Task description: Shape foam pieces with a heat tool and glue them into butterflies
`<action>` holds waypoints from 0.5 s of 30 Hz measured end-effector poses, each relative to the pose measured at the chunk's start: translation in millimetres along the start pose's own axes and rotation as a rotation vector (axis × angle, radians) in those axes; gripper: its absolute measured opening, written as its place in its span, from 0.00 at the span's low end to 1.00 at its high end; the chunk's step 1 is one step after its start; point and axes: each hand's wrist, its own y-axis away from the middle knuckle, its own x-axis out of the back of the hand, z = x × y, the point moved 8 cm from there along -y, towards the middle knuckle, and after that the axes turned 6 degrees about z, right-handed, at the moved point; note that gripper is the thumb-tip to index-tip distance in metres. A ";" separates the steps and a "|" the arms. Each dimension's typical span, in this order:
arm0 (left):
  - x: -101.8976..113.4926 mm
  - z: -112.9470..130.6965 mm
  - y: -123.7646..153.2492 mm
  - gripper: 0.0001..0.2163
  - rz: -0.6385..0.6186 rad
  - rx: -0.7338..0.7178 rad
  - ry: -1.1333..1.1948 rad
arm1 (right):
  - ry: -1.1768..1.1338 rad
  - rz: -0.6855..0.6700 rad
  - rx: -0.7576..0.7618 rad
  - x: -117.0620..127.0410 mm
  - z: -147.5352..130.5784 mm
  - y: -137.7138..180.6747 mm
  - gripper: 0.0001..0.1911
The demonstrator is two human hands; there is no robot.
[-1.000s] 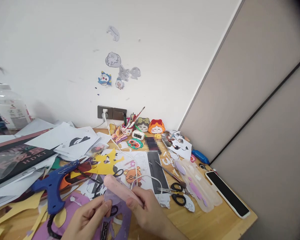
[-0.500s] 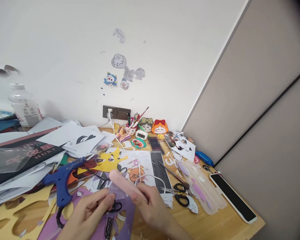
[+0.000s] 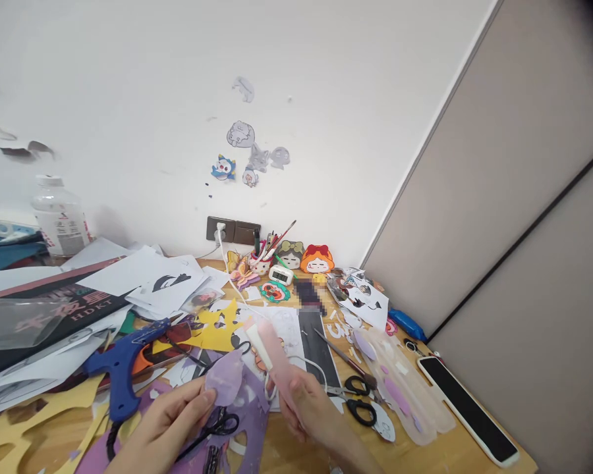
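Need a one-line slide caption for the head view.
Over a cluttered wooden desk, the left hand holds a purple cutout while the right hand grips a pink handheld device.

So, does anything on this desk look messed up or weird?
Yes, it's pretty messy. The yellow sheet looks jagged, as if shapes were cut out of it. The blue glue gun lies among cut scraps and loose paper. Past the left hand, things overlap untidily. I see no spill.

Diffuse light is brightening wall [image 3: 138, 99]; faint shadow is falling beside bottle [image 3: 62, 220]; vignetting is blackening top-right corner; pixelation is masking desk patch [image 3: 310, 296].
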 end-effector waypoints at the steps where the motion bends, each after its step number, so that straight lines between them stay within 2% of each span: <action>1: 0.8 -0.7 1.0 0.19 0.031 0.004 0.008 | -0.005 -0.023 -0.010 -4.7 1.4 1.1 0.34; 4: 4.4 6.7 5.5 0.17 0.142 -0.019 -0.019 | 0.001 -0.062 -0.032 -15.8 3.5 3.7 0.34; 7: 2.6 15.2 7.9 0.14 0.172 -0.059 -0.005 | -0.016 -0.083 -0.059 -23.3 5.7 4.6 0.36; 11: 0.8 9.7 5.8 0.13 0.146 -0.119 -0.025 | -0.008 -0.042 -0.105 -25.4 13.6 3.9 0.34; 15: 2.7 2.9 5.0 0.16 0.116 -0.167 -0.188 | 0.064 -0.003 -0.093 -22.5 16.8 3.3 0.33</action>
